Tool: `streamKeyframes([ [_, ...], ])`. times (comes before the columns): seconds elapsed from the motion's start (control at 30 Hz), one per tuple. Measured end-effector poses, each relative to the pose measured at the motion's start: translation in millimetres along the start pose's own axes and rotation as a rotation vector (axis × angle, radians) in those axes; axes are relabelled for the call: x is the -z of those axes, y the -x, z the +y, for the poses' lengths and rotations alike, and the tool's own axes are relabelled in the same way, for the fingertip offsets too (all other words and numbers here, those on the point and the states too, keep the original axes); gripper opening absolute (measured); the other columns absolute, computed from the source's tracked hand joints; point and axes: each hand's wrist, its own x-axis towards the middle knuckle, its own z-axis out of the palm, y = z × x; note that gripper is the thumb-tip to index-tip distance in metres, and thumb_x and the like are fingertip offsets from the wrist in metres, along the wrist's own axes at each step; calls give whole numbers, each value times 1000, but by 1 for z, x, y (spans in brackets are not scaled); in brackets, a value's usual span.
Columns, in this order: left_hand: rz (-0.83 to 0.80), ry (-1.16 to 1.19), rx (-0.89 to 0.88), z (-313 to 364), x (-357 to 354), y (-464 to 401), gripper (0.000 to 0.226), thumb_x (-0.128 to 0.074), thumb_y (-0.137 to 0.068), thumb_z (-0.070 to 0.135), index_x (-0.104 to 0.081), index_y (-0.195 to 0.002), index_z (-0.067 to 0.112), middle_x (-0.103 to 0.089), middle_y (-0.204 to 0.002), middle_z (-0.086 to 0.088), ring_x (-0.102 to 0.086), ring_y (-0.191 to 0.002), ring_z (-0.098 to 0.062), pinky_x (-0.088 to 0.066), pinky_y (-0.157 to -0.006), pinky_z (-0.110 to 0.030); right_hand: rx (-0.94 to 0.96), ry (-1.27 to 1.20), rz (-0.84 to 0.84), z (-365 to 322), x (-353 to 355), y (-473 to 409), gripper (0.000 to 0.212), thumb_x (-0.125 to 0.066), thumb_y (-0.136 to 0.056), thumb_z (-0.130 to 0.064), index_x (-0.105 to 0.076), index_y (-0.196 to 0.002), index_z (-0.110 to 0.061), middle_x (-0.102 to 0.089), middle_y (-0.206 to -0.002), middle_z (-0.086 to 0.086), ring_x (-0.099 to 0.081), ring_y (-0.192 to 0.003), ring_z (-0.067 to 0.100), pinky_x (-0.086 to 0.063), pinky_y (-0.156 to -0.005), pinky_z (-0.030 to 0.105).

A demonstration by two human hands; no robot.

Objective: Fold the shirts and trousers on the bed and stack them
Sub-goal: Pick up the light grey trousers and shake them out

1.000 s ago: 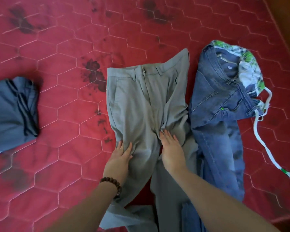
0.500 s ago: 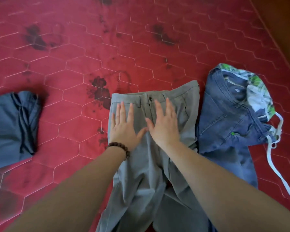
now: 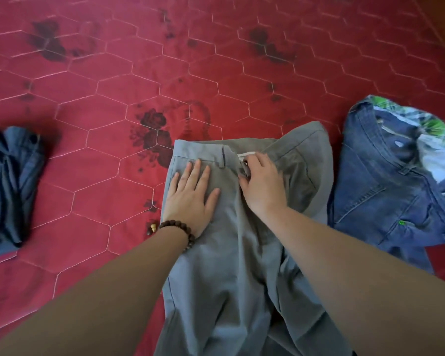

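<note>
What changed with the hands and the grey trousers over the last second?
Both hands slid up the grey trousers from the crotch to the waistband. The left hand now presses flat there; the right hand has curled onto the fly by the button. The jeans and the folded dark garment stayed put.

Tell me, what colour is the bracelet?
Dark brown beads, on the left wrist; the bracelet shows in the head view.

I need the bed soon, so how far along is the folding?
Done, it seems: one dark blue garment lies folded at the left. In hand: the grey trousers are spread flat, not yet folded; the left hand presses beside the fly while the right hand has its grip at the waistband button. Left: the blue jeans lie unfolded at the right, and nothing is stacked yet.
</note>
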Motion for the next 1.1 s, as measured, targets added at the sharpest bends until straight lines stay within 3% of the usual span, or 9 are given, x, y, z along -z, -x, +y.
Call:
streamKeyframes([
  [0.13, 13, 268, 76, 3, 30, 9, 61, -25, -100, 45, -22, -151, 12, -13, -161, -3, -4, -148, -15, -7, -121, -37, 35, -137, 65, -6, 29, 32, 29, -58, -89, -8, -55, -116, -19, -35, -149, 14, -47, -126, 35, -47, -99, 43],
  [0.3, 89, 460, 67, 25, 125, 31, 63, -30, -98, 49, -19, -152, 17, -12, -160, 4, -3, -147, -8, -11, -121, -37, 195, -336, 87, -39, 110, 74, 43, -56, -82, 11, -61, -121, -8, -61, -119, 8, -58, -109, 19, -37, -95, 15],
  [0.43, 58, 531, -214, 76, 251, 57, 67, -35, -92, 63, -34, -147, 24, -26, -156, 11, -7, -146, -1, -15, -118, -32, 294, -390, 141, -83, 206, 108, 43, -54, -77, 15, -64, -114, -5, -64, -109, 6, -59, -103, 16, -40, -91, 16],
  [0.57, -106, 337, -547, 130, 357, 93, 74, -50, -83, 63, -40, -143, 22, -32, -153, 7, -8, -147, -5, -13, -117, -29, 288, -479, 114, -127, 306, 150, 34, -54, -77, 12, -62, -106, -3, -57, -92, -13, -52, -86, -10, -37, -78, 4],
  [0.67, -157, 259, -648, 155, 417, 118, 68, -70, -82, 46, -43, -139, 21, -44, -144, 8, -23, -143, -8, -18, -116, -26, 319, -524, 51, -156, 371, 186, 28, -52, -77, 6, -58, -102, -3, -56, -88, 0, -48, -75, 0, -36, -69, 8],
  [0.77, -138, 241, -673, 167, 471, 141, 48, -79, -74, 39, -57, -109, 14, -64, -104, 3, -58, -98, -15, -46, -85, -34, 316, -556, 5, -185, 428, 224, 32, -54, -77, 13, -52, -97, -13, -49, -81, -4, -39, -69, 5, -33, -63, 18],
  [0.9, -122, 160, -757, 174, 539, 179, 34, -79, -75, 34, -49, -69, 19, -50, -64, 8, -45, -59, -4, -31, -56, -25, 367, -524, 30, -230, 500, 278, 30, -73, -76, -5, -50, -91, -19, -49, -80, -13, -45, -74, 4, -38, -67, 24],
  [1.0, -52, 223, -813, 176, 589, 214, 37, -78, -76, 26, -45, -61, 18, -45, -58, 7, -39, -54, -4, -25, -52, -24, 353, -454, 64, -268, 541, 321, 39, -76, -75, -37, -47, -84, -14, -46, -74, -3, -42, -70, 9, -35, -63, 29],
  [1.1, 47, 223, -885, 174, 634, 252, 36, -77, -77, 28, -48, -63, 13, -47, -59, 3, -42, -56, -10, -28, -51, -26, 349, -273, 262, -303, 569, 356, 35, -74, -82, -27, -41, -77, -18, -41, -69, -7, -34, -61, 3, -30, -58, 25],
])
